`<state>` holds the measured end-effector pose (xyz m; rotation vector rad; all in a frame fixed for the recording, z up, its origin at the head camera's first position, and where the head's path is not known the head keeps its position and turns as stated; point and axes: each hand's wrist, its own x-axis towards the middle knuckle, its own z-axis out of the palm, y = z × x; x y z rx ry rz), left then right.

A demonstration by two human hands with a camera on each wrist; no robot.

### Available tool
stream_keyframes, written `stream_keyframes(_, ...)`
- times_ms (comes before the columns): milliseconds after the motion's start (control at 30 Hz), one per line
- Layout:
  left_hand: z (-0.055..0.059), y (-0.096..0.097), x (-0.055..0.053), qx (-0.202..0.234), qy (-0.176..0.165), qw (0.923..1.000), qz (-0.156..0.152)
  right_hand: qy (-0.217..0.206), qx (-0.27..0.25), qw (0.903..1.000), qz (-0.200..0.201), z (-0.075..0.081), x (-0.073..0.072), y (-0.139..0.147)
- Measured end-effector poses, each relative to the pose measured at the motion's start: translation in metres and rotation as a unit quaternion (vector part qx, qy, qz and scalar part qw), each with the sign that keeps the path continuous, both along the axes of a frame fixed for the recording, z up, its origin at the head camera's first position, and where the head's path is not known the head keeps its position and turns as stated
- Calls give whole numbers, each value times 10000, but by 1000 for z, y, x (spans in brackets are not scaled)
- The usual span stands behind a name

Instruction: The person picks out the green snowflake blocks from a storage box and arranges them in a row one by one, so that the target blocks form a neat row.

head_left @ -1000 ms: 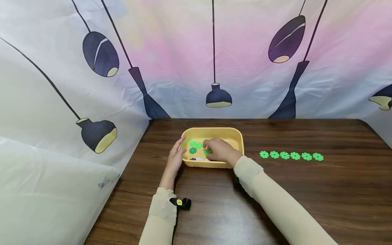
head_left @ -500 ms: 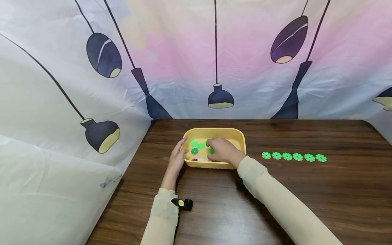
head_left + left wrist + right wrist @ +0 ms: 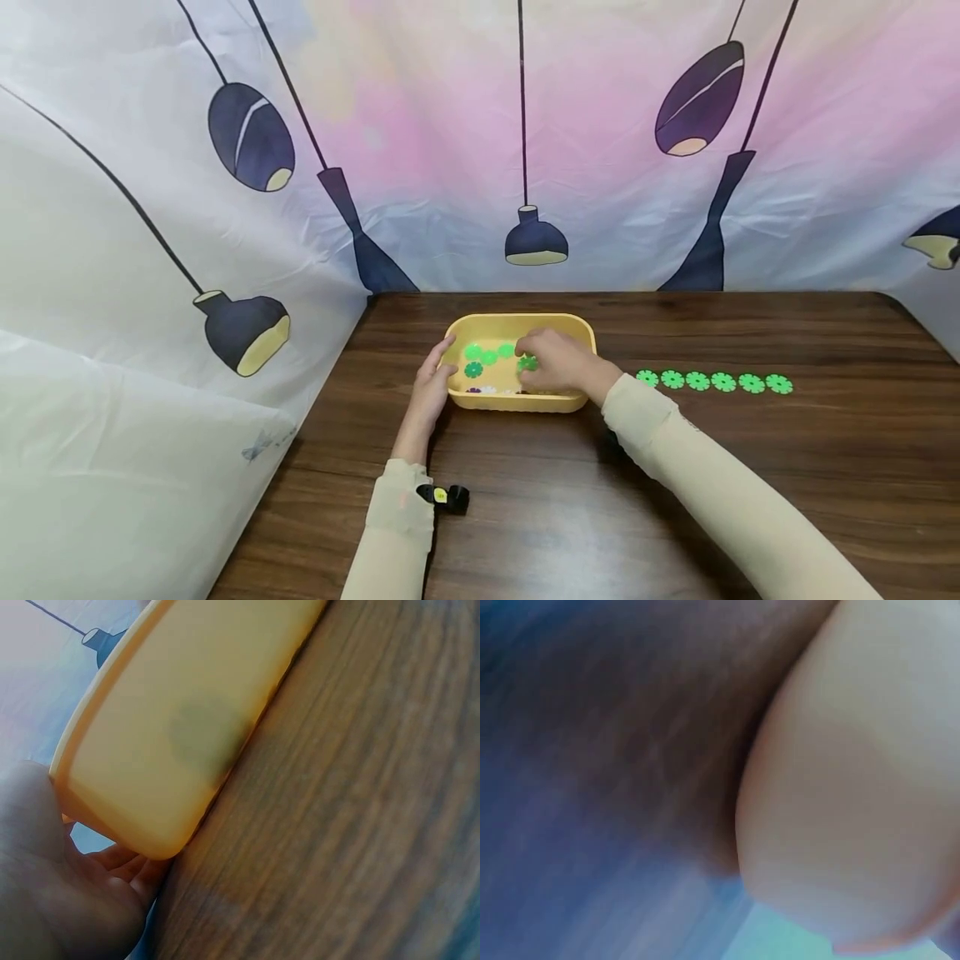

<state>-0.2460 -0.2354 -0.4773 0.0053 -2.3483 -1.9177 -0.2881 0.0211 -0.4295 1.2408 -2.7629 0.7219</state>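
Observation:
A yellow plastic basin stands on the table. My left hand grips its left end, thumb over the rim and fingers against the outside; in the left wrist view the hand shows at the basin's corner. Inside the basin, my right hand pinches a green snowflake disc between thumb and fingers. Left of it lie light green discs and a darker green disc. White discs and a purple disc are partly hidden by the front wall. The right wrist view is blurred.
To the basin's right, several green snowflake discs lie in a straight row on the dark wooden table. A cloth backdrop with printed lamps hangs behind the table and along its left side.
My right hand has shifted to the right and slightly up inside the basin, with the green disc between its fingers. The left hand keeps its hold on the basin.

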Motion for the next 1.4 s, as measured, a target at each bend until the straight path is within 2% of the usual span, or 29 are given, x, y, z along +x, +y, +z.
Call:
stream_keyframes(233,-2,-2,0,-4,0,10000,-21,370,-303,9985,255,14,1,29)
stream_keyframes(367,-3,-4,0,-3,33,10000,34,322,-272,9989,191,24,4,42)
stream_keyframes(500,-5,-5,0,33,28,10000,43,218,-255,9993,135,27,8,55)
stream_keyframes(600,-5,-5,0,19,-7,10000,8,210,-304,9993,69,26,11,66)
stream_keyframes(833,-4,-4,-1,29,-37,10000,-59,507,-628,9967,100,19,20,103)
stream_keyframes(1000,-2,-2,-2,41,-68,10000,-55,445,-431,9978,-220,11,29,133)
stream_keyframes(1100,4,-1,1,73,-125,9999,-1,314,-154,9987,-362,6,34,146)
stream_keyframes(1300,28,6,17,156,-85,9998,-116,105,271,9982,-516,-6,43,172)
stream_keyframes(1400,32,8,20,129,-66,9998,-148,-25,346,9980,-532,-11,45,182)
